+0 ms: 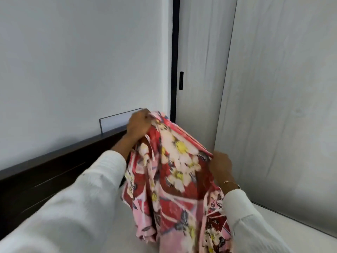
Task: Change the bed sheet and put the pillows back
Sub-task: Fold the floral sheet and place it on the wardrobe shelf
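- Sheet (175,172): floral red, pink and white cloth, held up in the air above the bare white mattress (291,221), bunched and hanging in folds; its lower part drops out of view at the bottom edge.
- Top edge of the sheet: stretched between the two hands, running from upper left, near the wall, down to the right. This slanted line is the sheet's only taut axis; the rest hangs below it.
- Left hand (138,125): the higher and farther grip, fingers curled round the upper corner of the sheet, just in front of the headboard (54,172).
- Right hand (221,166): the lower and nearer grip, fingers pinching the same edge, with a bracelet at the wrist.
- Key relation: the cloth's bulk hangs below and between both grips, toward the person. To spread it, the hands would likely need to draw apart along the held edge, the left toward the headboard corner.
- Surroundings: grey wall (73,61) behind the headboard; sliding door (200,70) with a dark handle to the right.
- Pillows: none in view.
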`<state>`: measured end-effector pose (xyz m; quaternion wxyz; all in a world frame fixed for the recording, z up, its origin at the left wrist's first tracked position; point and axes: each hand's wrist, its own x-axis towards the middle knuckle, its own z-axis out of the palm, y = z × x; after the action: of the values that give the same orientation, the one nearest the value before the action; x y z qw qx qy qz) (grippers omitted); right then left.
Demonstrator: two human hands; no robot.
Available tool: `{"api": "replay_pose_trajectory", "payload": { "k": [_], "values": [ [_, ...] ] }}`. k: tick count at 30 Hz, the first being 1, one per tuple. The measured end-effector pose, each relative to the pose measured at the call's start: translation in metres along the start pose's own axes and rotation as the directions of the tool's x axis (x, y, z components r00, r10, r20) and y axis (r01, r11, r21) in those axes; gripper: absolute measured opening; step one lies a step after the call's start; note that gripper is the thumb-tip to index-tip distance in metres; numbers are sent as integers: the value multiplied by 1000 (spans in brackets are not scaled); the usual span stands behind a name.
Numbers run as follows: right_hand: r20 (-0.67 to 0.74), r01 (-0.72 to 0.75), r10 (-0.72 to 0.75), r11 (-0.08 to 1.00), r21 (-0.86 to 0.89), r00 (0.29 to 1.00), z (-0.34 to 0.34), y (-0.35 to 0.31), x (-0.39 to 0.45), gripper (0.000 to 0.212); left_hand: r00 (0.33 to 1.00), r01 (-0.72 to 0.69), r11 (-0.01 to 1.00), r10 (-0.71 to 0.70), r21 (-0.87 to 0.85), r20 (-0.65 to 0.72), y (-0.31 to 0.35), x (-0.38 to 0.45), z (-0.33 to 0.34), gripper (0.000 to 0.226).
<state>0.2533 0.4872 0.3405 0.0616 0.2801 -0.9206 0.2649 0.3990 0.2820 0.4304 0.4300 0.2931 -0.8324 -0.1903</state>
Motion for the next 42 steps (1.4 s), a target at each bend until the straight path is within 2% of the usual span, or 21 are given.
{"api": "replay_pose_trajectory", "payload": {
  "k": [2, 4, 5, 7, 9, 11, 13, 15, 17, 19, 22, 24, 27, 29, 31, 32, 33, 35, 37, 38, 42],
  "values": [
    [-28, -87, 90, 993, 80, 996, 5, 20, -4, 24, 971, 143, 988, -150, -50, -186, -5, 20, -18, 17],
    [-55, -124, 139, 968, 218, 989, 10, 33, -2, 21, 931, 220, 973, -232, -74, -281, -8, 34, -32, 22],
    [-60, -107, 131, 948, 299, 990, 11, 35, 1, 19, 933, 211, 972, -231, -101, -274, -6, 37, -35, 24],
    [-49, -2, 23, 914, 405, 999, 14, 24, 3, 17, 976, 110, 985, -133, -133, -174, 5, 34, -35, 24],
    [24, 133, -163, 877, 461, 986, 16, -1, 1, 42, 999, -6, 997, 2, -71, -50, 18, 25, -30, 25],
    [116, 225, -310, 857, 463, 944, 18, -30, -4, 74, 996, -87, 996, 87, -24, 5, 27, 17, -25, 25],
    [196, 256, -394, 830, 495, 898, 21, -53, -10, 85, 993, -122, 993, 122, 9, 4, 33, 15, -25, 30],
    [190, 221, -456, 704, 675, 870, 29, -64, -13, 65, 988, -154, 984, 154, 94, 9, 35, 15, -29, 38],
    [170, 89, -423, 527, 845, 890, 33, -67, -15, 33, 981, -196, 962, 194, 191, 26, 36, 15, -36, 42],
    [154, 23, -358, 445, 895, 921, 36, -66, -13, 9, 976, -214, 941, 214, 261, 28, 34, 16, -39, 38],
    [-10, 89, -150, 536, 840, 989, 42, -57, -3, 28, 981, -181, 904, 196, 388, 0, 29, 16, -40, 29],
    [-147, 131, -32, 669, 732, 989, 41, -50, 4, 23, 988, -115, 893, 149, 435, -44, 25, 15, -40, 30],
    [-291, 192, -41, 837, 513, 956, 26, -40, 8, 22, 996, 54, 870, -14, 490, -86, 17, 18, -37, 26],
    [-359, 266, -105, 860, 435, 927, 10, -43, 9, 23, 997, 54, 839, -74, 542, 15, 15, 18, -33, 35],
    [-416, 388, -220, 841, 377, 882, -9, -55, 13, 21, 965, -133, 891, 17, 435, 262, 19, 12, -22, 72],
    [-412, 442, -294, 834, 329, 862, -17, -62, 15, 21, 917, -223, 934, 104, 278, 386, 26, 3, -13, 86],
    [-387, 489, -368, 824, 285, 845, -26, -70, 19, 22, 865, -248, 962, 165, 117, 474, 33, -8, -4, 89],
    [-322, 542, -461, 807, 237, 827, -39, -82, 25, 22, 815, -189, 976, 218, -109, 537, 45, -24, 13, 63],
    [-226, 503, -454, 824, 263, 862, -46, -83, 29, 13, 827, -214, 964, 265, -158, 496, 49, -23, 23, 24],
    [-179, 480, -447, 833, 276, 877, -47, -79, 30, 9, 841, -264, 953, 303, -148, 447, 49, -19, 23, 18],
    [-18, 362, -371, 893, 267, 928, -35, -40, 26, 23, 883, -342, 929, 369, -141, 290, 45, 2, 11, 24]
  ]
}}
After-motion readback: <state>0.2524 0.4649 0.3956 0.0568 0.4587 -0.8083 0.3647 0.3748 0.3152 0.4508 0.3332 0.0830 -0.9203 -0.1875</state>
